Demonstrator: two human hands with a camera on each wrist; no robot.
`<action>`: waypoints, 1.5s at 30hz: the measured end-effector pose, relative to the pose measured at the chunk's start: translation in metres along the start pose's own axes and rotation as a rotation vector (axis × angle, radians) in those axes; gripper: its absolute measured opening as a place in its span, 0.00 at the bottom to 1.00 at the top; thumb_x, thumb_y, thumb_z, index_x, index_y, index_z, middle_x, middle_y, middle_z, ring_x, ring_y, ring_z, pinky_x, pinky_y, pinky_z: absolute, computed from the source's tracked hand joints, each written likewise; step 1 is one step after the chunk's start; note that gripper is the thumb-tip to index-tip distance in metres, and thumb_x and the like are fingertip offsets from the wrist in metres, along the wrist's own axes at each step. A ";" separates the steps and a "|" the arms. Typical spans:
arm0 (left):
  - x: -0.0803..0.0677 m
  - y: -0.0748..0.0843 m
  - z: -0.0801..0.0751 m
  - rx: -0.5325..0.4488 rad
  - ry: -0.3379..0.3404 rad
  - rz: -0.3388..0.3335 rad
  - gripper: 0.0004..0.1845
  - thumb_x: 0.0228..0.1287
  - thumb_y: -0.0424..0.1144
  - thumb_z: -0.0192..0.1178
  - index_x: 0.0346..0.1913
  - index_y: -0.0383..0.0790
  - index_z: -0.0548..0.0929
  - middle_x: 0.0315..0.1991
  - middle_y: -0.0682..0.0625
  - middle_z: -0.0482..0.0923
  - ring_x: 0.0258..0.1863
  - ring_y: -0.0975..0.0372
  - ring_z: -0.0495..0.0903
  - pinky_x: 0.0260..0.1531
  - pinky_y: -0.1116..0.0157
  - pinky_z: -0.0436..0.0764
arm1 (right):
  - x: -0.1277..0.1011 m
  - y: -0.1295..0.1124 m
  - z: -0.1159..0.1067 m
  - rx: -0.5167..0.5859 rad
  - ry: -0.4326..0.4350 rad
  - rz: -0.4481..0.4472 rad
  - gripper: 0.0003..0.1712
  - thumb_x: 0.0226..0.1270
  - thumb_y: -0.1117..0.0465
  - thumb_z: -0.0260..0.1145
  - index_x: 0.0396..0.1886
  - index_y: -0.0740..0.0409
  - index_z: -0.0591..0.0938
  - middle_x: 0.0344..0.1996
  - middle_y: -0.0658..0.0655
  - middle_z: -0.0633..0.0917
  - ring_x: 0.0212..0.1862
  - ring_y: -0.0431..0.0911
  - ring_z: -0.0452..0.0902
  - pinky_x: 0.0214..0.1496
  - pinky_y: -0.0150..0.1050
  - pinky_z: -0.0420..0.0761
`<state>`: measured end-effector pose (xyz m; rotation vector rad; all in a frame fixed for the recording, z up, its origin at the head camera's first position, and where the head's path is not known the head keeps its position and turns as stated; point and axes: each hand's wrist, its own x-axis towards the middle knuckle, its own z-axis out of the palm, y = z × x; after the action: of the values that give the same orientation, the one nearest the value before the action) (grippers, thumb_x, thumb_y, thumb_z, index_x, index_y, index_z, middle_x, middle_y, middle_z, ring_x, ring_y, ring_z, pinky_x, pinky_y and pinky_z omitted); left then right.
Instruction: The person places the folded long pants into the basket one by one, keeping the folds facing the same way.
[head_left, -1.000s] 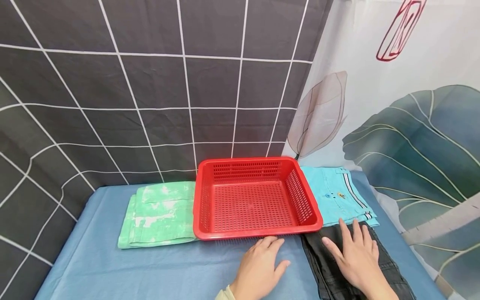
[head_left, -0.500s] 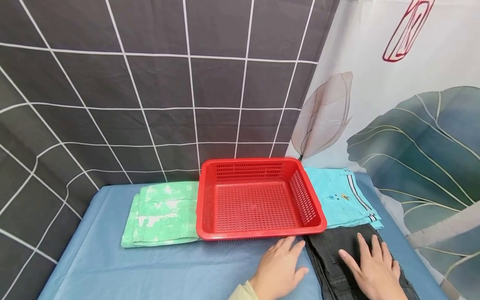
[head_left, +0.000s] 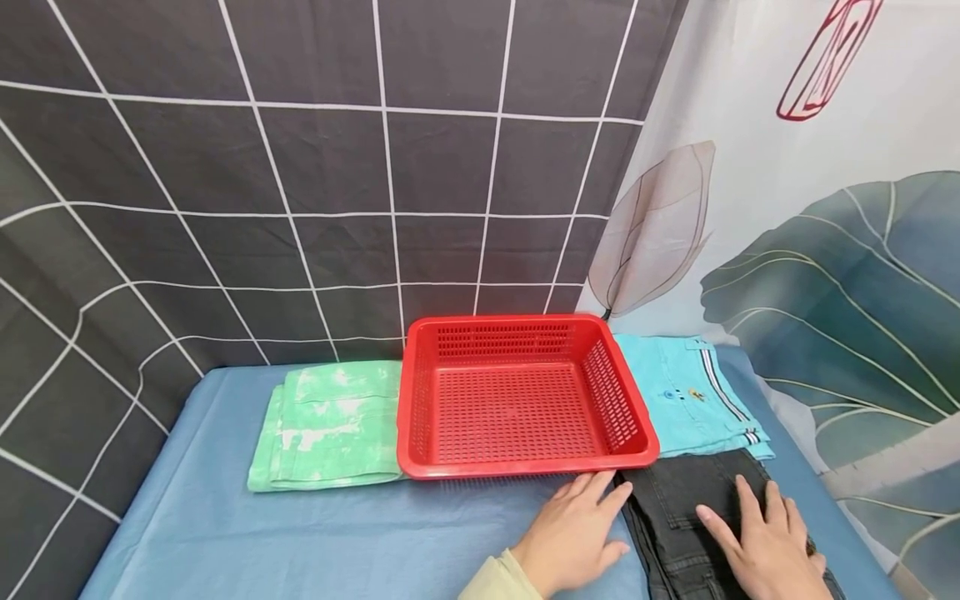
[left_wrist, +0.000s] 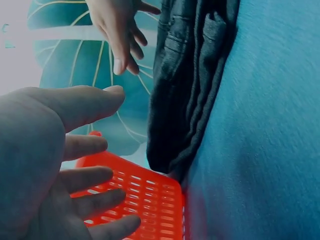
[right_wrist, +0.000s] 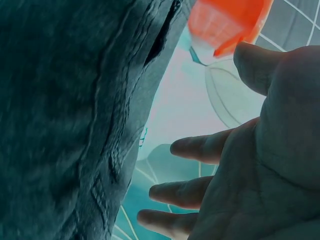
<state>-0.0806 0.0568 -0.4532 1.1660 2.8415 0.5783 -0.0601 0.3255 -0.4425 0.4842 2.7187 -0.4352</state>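
Folded black jeans (head_left: 678, 500) lie at the front right. My right hand (head_left: 768, 546) is over them with fingers spread; in the right wrist view a gap shows between its fingers and the dark denim (right_wrist: 60, 115). Between the jeans and the front of a red plastic basket (head_left: 525, 468) is my left hand (head_left: 573, 537), thumb apart and fingers extended. The left wrist view shows nothing in its palm, with the basket's slotted side (left_wrist: 152, 200) beyond the fingertips. Nothing lies inside the basket.
A folded green and white cloth (head_left: 330, 433) lies left of the basket. To the right is a folded turquoise garment (head_left: 660, 375) with striped trim, touching the jeans' far end. A blue sheet (head_left: 300, 542) covers the table, and patterned curtains (head_left: 450, 167) hang behind.
Both hands have moved right, the left one nearer the jeans and the right one slightly back toward me. The view has turned slightly left. Basket and clothes stay in place.
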 end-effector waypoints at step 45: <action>0.039 0.013 0.031 0.089 -0.175 -0.034 0.35 0.68 0.61 0.59 0.76 0.62 0.65 0.78 0.49 0.52 0.77 0.61 0.50 0.65 0.65 0.69 | 0.003 0.057 0.037 0.004 0.255 0.126 0.64 0.66 0.22 0.48 0.71 0.77 0.52 0.55 0.86 0.57 0.53 0.81 0.63 0.59 0.72 0.63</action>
<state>-0.0953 0.1024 -0.4723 1.1178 2.7569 0.3329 -0.0308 0.3640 -0.4904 0.7547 2.9073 -0.3669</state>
